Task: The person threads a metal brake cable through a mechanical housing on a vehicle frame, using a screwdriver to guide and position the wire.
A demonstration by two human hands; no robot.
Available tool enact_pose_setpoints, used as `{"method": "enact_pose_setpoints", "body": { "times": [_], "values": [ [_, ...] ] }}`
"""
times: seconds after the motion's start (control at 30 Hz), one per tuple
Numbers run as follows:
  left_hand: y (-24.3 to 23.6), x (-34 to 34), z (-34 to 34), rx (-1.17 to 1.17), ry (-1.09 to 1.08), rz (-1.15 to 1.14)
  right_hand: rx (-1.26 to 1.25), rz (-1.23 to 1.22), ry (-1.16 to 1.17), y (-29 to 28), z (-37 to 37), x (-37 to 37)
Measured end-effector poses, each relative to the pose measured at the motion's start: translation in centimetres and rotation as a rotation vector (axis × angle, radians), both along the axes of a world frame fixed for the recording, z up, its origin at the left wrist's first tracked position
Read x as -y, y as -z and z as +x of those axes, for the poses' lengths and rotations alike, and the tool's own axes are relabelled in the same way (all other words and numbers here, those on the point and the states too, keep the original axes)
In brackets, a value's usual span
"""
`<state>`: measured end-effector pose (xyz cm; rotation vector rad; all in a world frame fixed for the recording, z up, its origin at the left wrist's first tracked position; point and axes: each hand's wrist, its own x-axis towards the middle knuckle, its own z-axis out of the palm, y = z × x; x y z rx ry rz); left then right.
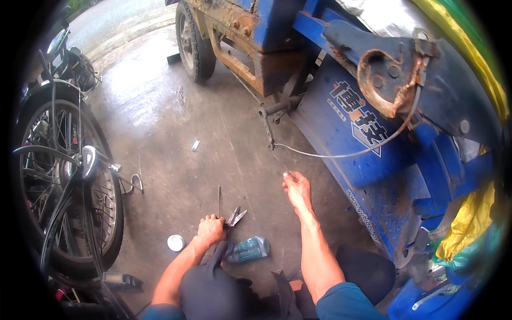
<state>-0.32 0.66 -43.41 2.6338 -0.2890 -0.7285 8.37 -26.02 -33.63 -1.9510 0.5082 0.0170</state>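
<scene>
My left hand is closed around the base of a thin upright metal rod, beside a pair of metal pliers. My right hand is pinched on a very thin wire tip, barely visible. Beyond it, a steel cable runs from a small linkage under the rusty tricycle cart up to a rusted lever plate. Below the pliers lies a teal plastic packet, and a small round white container stands left of my left hand.
The blue, rusty cart with a rear wheel fills the top and right. Parked bicycles line the left. A small white piece lies on the concrete floor. Yellow sacking is bunched at the right.
</scene>
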Motion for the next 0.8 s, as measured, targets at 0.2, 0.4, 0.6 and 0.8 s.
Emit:
{"method": "enact_pose_setpoints", "body": {
  "times": [0.2, 0.4, 0.6, 0.8],
  "values": [
    [0.8, -2.0, 0.7, -0.177, 0.046, -0.021, 0.112, -0.121, -0.002, 1.7, 0.5, -0.1],
    [2.0, -1.4, -1.0, -0.038, 0.038, -0.016, 0.235, -0.136, 0.033, 0.2, 2.0, -1.2],
    [1.3, -1.2, -1.5, 0.003, -0.036, -0.04, 0.275, -0.152, -0.003, -0.3, 3.0, -2.5],
    [1.1, -1.3, -0.9, 0.021, -0.092, -0.079, 0.368, -0.16, 0.022, -0.7, 5.2, -2.1]
  ]
}}
